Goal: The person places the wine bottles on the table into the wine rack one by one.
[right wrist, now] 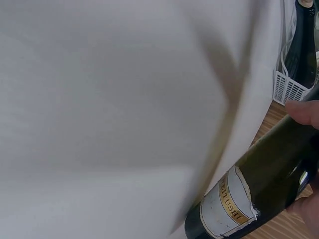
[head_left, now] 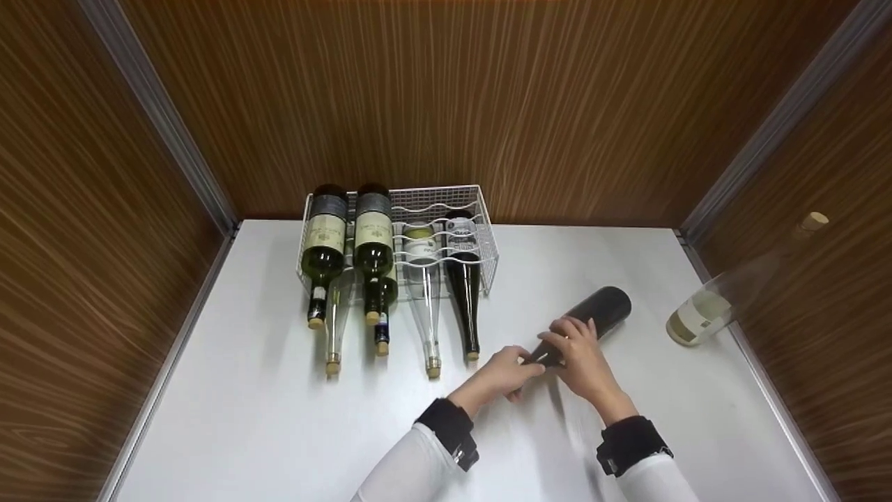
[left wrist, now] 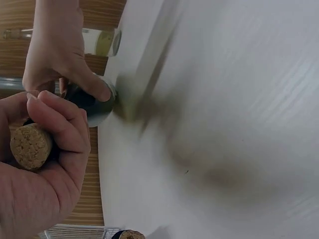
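Note:
A dark wine bottle [head_left: 605, 310] slants over the white table, its base toward the back right. My left hand [head_left: 503, 371] grips the neck; in the left wrist view its fingers curl round it and the cork [left wrist: 31, 147] shows at the end. Higher up the bottle, my right hand [head_left: 580, 354] holds the shoulder and body. The right wrist view shows dark green glass with a white and gold label [right wrist: 228, 206] near the base, and the thumb and fingers on opposite sides of the bottle.
At the back left stands a white wire rack [head_left: 491, 261] with several corked bottles, necks pointing forward. Two labelled green bottles [head_left: 325, 233] lie on its upper level. A clear corked bottle [head_left: 693, 322] stands by the right wall. Wood-grain panels [head_left: 557, 111] enclose the table.

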Demonstrator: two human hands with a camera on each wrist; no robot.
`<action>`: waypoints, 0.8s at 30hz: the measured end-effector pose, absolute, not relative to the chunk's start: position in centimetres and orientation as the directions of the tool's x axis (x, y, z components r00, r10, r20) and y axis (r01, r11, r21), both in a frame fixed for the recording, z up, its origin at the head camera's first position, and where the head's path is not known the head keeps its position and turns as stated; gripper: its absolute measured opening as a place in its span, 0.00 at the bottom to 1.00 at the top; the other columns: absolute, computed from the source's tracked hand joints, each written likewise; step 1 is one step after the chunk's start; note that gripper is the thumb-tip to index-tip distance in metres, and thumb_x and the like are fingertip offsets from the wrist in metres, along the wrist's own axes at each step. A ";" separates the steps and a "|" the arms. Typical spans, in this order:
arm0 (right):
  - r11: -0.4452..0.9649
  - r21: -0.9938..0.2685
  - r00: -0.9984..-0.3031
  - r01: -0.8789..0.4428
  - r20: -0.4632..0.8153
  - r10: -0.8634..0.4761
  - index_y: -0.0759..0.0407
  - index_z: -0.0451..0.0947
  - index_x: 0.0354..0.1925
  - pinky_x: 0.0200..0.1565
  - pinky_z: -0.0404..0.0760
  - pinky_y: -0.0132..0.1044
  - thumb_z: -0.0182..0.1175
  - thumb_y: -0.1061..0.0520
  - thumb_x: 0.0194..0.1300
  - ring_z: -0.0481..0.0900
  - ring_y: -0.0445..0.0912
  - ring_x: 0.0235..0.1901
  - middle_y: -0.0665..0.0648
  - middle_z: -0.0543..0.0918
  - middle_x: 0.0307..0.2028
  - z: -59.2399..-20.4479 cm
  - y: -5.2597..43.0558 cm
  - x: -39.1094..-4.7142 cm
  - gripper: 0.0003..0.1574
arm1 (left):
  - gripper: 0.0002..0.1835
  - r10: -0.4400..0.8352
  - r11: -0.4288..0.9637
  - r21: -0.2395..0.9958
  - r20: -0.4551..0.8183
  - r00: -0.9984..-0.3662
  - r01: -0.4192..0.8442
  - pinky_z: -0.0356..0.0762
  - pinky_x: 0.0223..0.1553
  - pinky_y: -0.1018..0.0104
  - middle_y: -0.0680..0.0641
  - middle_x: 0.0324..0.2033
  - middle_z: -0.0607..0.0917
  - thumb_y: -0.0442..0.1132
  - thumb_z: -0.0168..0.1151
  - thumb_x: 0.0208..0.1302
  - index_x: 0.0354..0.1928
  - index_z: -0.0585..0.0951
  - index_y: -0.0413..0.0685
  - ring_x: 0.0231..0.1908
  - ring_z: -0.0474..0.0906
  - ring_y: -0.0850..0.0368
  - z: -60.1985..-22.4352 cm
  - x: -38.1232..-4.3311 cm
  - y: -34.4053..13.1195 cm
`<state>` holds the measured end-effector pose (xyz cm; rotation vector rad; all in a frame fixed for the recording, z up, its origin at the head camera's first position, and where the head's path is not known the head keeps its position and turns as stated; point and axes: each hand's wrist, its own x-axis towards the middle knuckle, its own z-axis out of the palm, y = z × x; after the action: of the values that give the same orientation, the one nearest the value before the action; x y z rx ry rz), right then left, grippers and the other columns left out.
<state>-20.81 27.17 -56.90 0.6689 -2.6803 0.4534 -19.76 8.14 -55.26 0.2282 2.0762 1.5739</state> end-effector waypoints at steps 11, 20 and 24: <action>0.802 -0.272 -0.824 -0.531 0.386 -0.415 0.60 0.83 0.47 0.64 0.54 0.69 0.80 0.73 0.30 0.72 0.62 0.59 0.64 0.78 0.53 -56.4 27.1 -20.4 0.39 | 0.09 0.394 0.457 0.890 -0.194 -0.898 0.008 0.66 0.13 0.69 0.52 0.20 0.76 0.43 0.63 0.63 0.36 0.77 0.43 0.13 0.69 0.61 -56.5 -19.2 8.6; 0.792 -0.285 -0.816 -0.541 0.406 -0.411 0.60 0.84 0.47 0.65 0.56 0.67 0.81 0.72 0.30 0.72 0.62 0.59 0.66 0.77 0.54 -56.1 27.1 -20.3 0.39 | 0.10 0.365 0.442 0.897 -0.150 -0.919 0.029 0.68 0.20 0.69 0.53 0.21 0.77 0.43 0.63 0.64 0.35 0.81 0.42 0.19 0.71 0.62 -56.6 -18.8 8.6; 0.777 -0.281 -0.798 -0.563 0.429 -0.423 0.60 0.84 0.47 0.64 0.57 0.67 0.81 0.72 0.30 0.72 0.63 0.58 0.67 0.77 0.54 -56.0 26.9 -20.3 0.39 | 0.09 0.350 0.414 0.910 -0.134 -0.927 0.025 0.66 0.19 0.70 0.54 0.19 0.75 0.42 0.63 0.64 0.34 0.82 0.43 0.18 0.69 0.62 -56.6 -18.6 8.5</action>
<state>-20.32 26.88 -56.02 0.7546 -2.6272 0.5714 -18.57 8.47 -56.60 0.3256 2.3704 1.5169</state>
